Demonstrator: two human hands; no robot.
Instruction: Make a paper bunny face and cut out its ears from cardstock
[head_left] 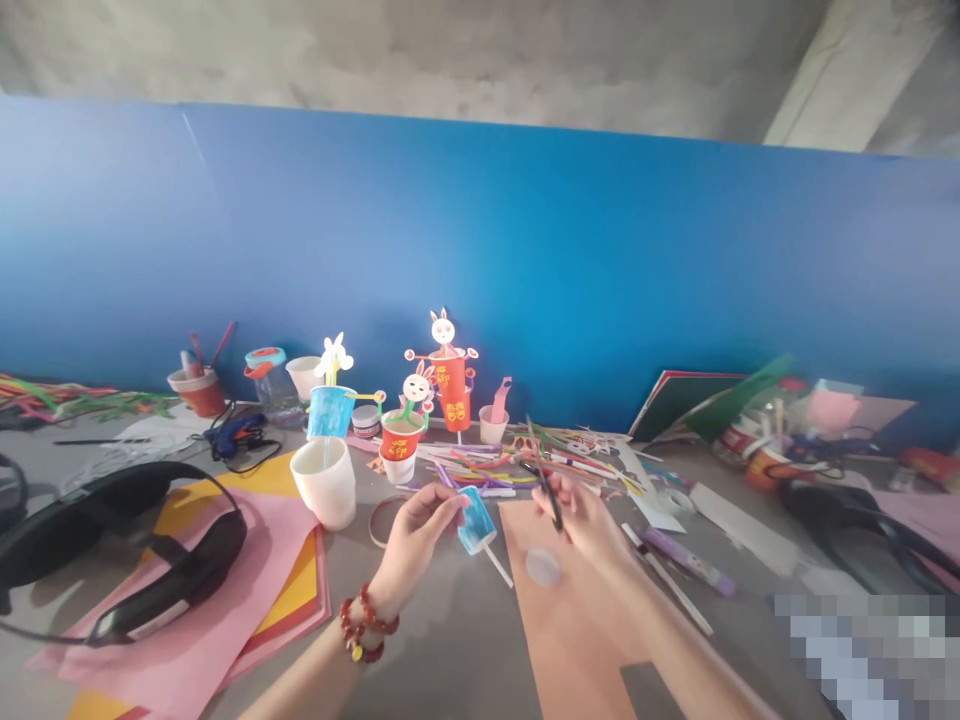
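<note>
Across the back runs the blue panel, and before it the grey table. On its left side, a pink sheet over yellow ones; right of centre, an orange sheet. Here's the black headset, lying on the pink. Now the hands: the left pinching, just left of the orange sheet; the right in a curled grip above it.

Down to the cups! The white cup sits beside the pink sheet, the red cup stands near the panel topped by a rabbit head, and the blue cup is up behind the white one. And the small cup, blue, is between the left thumb and fingers, tilted, a white stick poking out low. Right hand grasping too: a dark, slim tool, too blurred to name. Smallest of these, a pale disc lying on the orange sheet.
</note>
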